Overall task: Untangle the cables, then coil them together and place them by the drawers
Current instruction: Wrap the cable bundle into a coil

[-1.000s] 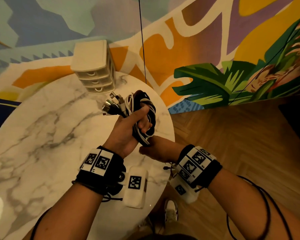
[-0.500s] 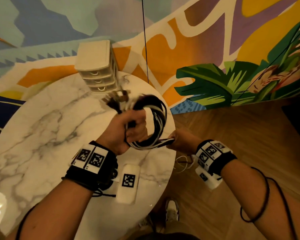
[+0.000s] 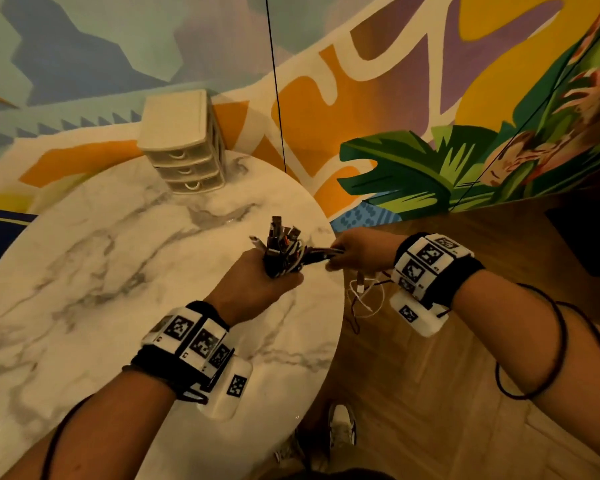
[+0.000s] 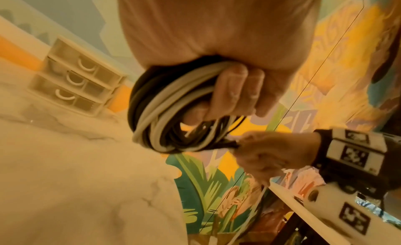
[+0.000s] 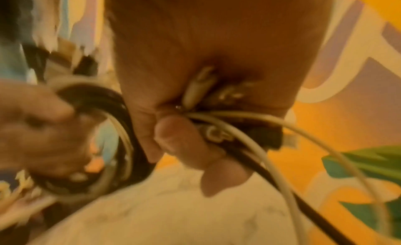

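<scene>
Gripping the coiled cables (image 4: 165, 111), the left hand (image 3: 253, 285) hides loops its wrist view reveals; right hand (image 3: 357, 251) pinches strands.

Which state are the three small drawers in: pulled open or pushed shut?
Shut. In the left wrist view, all three fronts of the drawers sit flush with the frame, none pulled out. The head view shows the same.

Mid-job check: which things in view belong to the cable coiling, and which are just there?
Part of the job:
- cable coil, gripped by the left hand
- loose cable ends, pinched and pulled by the right hand
- drawers, the drop-off spot
- marble table

Just there:
- painted wall
- wooden floor
</scene>
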{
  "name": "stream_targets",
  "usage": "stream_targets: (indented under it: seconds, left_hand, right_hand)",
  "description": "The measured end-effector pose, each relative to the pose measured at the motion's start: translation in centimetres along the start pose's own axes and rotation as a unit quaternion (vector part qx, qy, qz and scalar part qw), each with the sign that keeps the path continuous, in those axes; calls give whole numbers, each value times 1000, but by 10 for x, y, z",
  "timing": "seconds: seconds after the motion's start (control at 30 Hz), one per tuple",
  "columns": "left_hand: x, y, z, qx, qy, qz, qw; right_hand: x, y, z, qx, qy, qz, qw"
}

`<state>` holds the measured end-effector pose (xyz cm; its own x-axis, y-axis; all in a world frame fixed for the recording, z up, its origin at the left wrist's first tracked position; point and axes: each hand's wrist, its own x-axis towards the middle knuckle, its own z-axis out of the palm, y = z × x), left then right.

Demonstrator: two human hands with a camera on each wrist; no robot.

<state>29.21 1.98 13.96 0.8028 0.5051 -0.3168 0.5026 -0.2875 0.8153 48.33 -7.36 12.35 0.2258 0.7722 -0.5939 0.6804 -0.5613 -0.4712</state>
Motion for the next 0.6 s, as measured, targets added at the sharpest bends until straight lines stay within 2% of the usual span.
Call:
stream_targets:
  seconds: [0.07,0.1,0.17,0.23,0.33,0.43,0.5,0.6]
  left_hand:
    - [3,2,6,-17,51,-9,999]
    - [7,5,8,-58,73,-17,996]
    - [12,14,10,-164,111,-32,980]
    - [14,27,11,-229,127,-26,965]
    - [17,45,11,-289,160,-2,944]
    - [21,55,8,-358,158,-29,920]
    - [23,56,5,-386,147,-48,910]
    - [22,53,0,-408,118,-80,902]
  right_hand:
    - [-3,-8,-4,84,16,-9,996]
    - [-5,-14,-4,147,36,-12,988]
    - [-6,-29,2,302,101,-21,948]
    - [-4,-46,13,395,203,-46,895]
    - [0,-66,30,385,347,-70,852]
    - [-3,-78,40,373,404,-109,828]
    - [-8,-81,44,293,436,-132,841]
    - [-12,-79,50,123,462,-108,872]
